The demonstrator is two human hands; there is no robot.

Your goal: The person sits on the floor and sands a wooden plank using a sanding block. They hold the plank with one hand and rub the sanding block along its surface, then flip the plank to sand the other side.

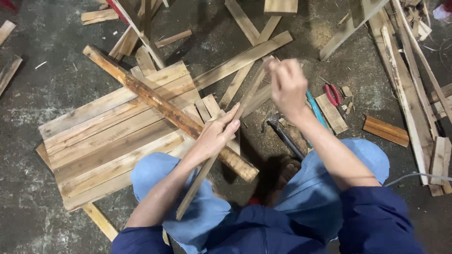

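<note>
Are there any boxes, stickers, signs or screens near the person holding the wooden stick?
None to be seen: no box, sticker, sign or screen.
Only bare things: the wooden strip in the left hand and right hand, plain planks, red-handled pliers and a hammer on the grey floor.

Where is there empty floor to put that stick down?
Bare concrete floor lies left of the plank panel, and more between the short brown block and the right knee. Around the hammer and pliers it is crowded with scraps.
</note>
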